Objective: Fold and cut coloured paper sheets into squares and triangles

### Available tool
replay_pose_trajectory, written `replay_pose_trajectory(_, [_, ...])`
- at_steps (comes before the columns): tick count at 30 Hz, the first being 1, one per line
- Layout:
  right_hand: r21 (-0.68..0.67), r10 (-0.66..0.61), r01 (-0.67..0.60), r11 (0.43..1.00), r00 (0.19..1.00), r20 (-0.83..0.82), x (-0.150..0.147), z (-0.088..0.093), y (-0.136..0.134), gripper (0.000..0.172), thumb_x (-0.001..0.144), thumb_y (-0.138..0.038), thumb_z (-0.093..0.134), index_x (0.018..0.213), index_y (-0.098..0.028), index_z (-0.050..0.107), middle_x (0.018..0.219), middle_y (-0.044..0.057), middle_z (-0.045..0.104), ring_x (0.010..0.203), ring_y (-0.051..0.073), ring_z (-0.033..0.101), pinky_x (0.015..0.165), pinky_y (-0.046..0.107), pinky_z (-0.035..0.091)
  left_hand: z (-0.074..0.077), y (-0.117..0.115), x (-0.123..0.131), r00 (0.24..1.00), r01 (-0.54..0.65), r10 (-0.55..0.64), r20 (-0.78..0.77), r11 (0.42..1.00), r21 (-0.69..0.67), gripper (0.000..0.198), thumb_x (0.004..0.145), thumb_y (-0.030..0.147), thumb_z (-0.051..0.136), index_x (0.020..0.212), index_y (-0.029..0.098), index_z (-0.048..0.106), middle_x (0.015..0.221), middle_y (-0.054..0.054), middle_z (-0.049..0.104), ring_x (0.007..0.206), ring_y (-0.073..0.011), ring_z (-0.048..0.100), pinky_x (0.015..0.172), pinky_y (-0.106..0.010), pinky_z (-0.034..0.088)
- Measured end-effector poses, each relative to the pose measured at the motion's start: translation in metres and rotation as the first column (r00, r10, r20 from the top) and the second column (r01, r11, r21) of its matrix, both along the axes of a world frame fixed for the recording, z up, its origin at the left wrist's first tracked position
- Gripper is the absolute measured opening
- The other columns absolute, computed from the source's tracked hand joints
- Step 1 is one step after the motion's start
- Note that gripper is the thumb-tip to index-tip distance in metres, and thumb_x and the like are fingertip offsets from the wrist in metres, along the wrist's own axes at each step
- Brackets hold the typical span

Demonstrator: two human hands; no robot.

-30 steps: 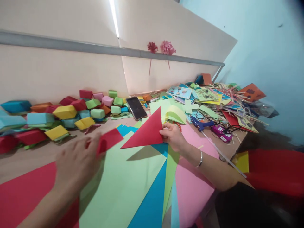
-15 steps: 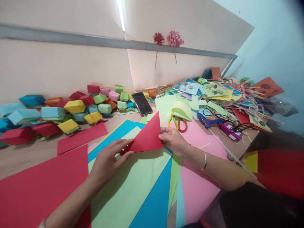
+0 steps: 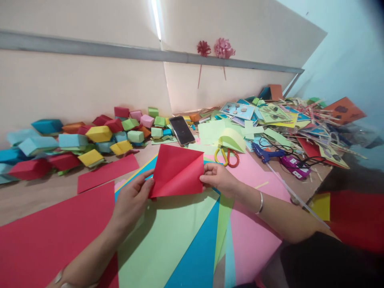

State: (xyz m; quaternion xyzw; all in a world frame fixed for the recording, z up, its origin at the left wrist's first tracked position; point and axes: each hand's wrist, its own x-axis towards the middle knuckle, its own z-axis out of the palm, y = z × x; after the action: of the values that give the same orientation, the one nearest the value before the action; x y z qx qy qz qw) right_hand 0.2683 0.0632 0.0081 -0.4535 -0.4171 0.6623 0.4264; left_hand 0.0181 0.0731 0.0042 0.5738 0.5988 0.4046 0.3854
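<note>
A red square of paper point(image 3: 179, 170) with a diagonal crease is held up between my two hands. My left hand point(image 3: 135, 196) pinches its left edge, thumb in front and fingers behind. At the lower right edge, my right hand point(image 3: 219, 178) grips it between thumb and bent fingers. Beneath the square lies a light green sheet point(image 3: 162, 236) on top of a blue sheet point(image 3: 195, 248). A large red sheet point(image 3: 60, 232) spreads out under my left forearm.
Folded paper boxes point(image 3: 99, 134) in several colours line the back left. Beyond the hands lie a phone point(image 3: 181, 131) and scissors point(image 3: 227, 157). A blue glue gun point(image 3: 267, 152) and a purple power strip point(image 3: 296, 166) are at right, near piled cards and sticks. Pink paper point(image 3: 252, 236) covers the right side.
The red paper has opened from a folded triangle into a creased square. My left hand has shifted from its lower left corner to its left edge; the right hand keeps its grip.
</note>
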Motion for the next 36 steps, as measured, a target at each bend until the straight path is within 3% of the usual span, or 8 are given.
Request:
replay_pose_trajectory(5, [-0.015,0.232,-0.232,0.972,0.964,0.128,-0.003,0.004,-0.007,0.025,0.06,-0.019,0.074,0.084,-0.014,0.071,0.08,0.003,0.074,0.07,0.018,0.069,0.068,0.03,0.056,0.004,0.001,0.004,0.95,-0.044,0.101,0.296,0.98,-0.193,0.081,0.057,0.064,0.075,0.122,0.016,0.065,0.078,-0.004,0.074,0.07,-0.0186,0.062,0.056,-0.023,0.046])
replay_pose_trajectory(10, [0.06,0.347,-0.362,0.93,0.921,0.178,-0.002,0.005,-0.009,0.031,0.064,-0.018,0.076,0.094,-0.014,0.073,0.092,0.006,0.075,0.087,0.021,0.07,0.078,0.031,0.055,0.003,0.004,0.0,0.944,-0.095,0.142,0.299,0.981,-0.168,0.075,0.056,0.064,0.076,0.112,0.015,0.07,0.077,-0.004,0.073,0.063,-0.0163,0.057,0.051,-0.023,0.041])
replay_pose_trajectory(15, [0.056,0.099,-0.1,0.993,0.995,0.023,0.008,0.014,-0.001,0.07,0.062,-0.037,0.088,0.123,-0.02,0.06,0.112,0.008,0.069,0.091,0.016,0.067,0.07,0.026,0.056,0.005,0.011,-0.013,0.981,-0.09,0.089,0.171,0.996,-0.005,0.06,0.062,0.064,0.071,0.101,0.018,0.075,0.081,-0.004,0.072,0.065,-0.017,0.058,0.051,-0.023,0.041])
replay_pose_trajectory(22, [0.084,0.159,-0.182,0.98,0.961,0.227,0.004,0.009,-0.003,0.049,0.062,-0.022,0.08,0.107,-0.016,0.062,0.075,-0.002,0.065,0.066,0.011,0.062,0.058,0.024,0.048,0.011,0.012,-0.015,0.987,0.059,-0.055,0.153,0.998,-0.026,0.058,0.06,0.055,0.08,0.104,0.018,0.074,0.07,0.001,0.064,0.06,-0.0145,0.058,0.048,-0.021,0.041])
replay_pose_trajectory(25, [0.143,0.076,-0.115,0.983,0.965,0.25,0.0,0.002,-0.005,0.068,0.06,-0.017,0.075,0.124,-0.017,0.053,0.07,-0.007,0.06,0.061,0.01,0.058,0.057,0.024,0.044,0.015,0.007,-0.01,0.938,0.024,0.011,0.348,0.995,-0.095,0.082,0.051,0.041,0.089,0.126,0.02,0.063,0.076,0.003,0.063,0.064,-0.0151,0.064,0.057,-0.024,0.052])
replay_pose_trajectory(28, [0.231,-0.053,-0.008,0.973,0.965,0.257,-0.003,0.001,-0.005,0.062,0.062,-0.02,0.072,0.121,-0.017,0.054,0.067,-0.008,0.057,0.061,0.01,0.055,0.059,0.025,0.043,0.016,0.001,-0.002,0.859,-0.003,0.13,0.496,0.969,-0.248,0.1,0.047,0.03,0.093,0.137,0.022,0.051,0.08,0.0,0.07,0.066,-0.0178,0.069,0.056,-0.026,0.055])
replay_pose_trajectory(32, [0.312,-0.185,0.089,0.946,0.939,0.291,-0.008,-0.001,-0.009,0.055,0.063,-0.023,0.072,0.116,-0.019,0.055,0.068,-0.007,0.055,0.061,0.011,0.053,0.059,0.026,0.042,0.014,-0.008,0.009,0.819,0.03,0.157,0.552,0.949,-0.314,0.081,0.048,0.025,0.093,0.122,0.02,0.06,0.085,-0.005,0.077,0.07,-0.022,0.073,0.057,-0.028,0.058])
replay_pose_trajectory(36, [0.31,-0.131,0.023,0.95,0.935,0.331,-0.009,-0.003,-0.01,0.055,0.066,-0.026,0.073,0.117,-0.018,0.054,0.067,-0.007,0.055,0.06,0.011,0.054,0.059,0.027,0.044,0.014,-0.007,0.008,0.837,-0.03,0.158,0.524,0.969,-0.245,0.063,0.045,0.026,0.093,0.101,0.016,0.068,0.084,-0.005,0.078,0.073,-0.0222,0.074,0.062,-0.029,0.061])
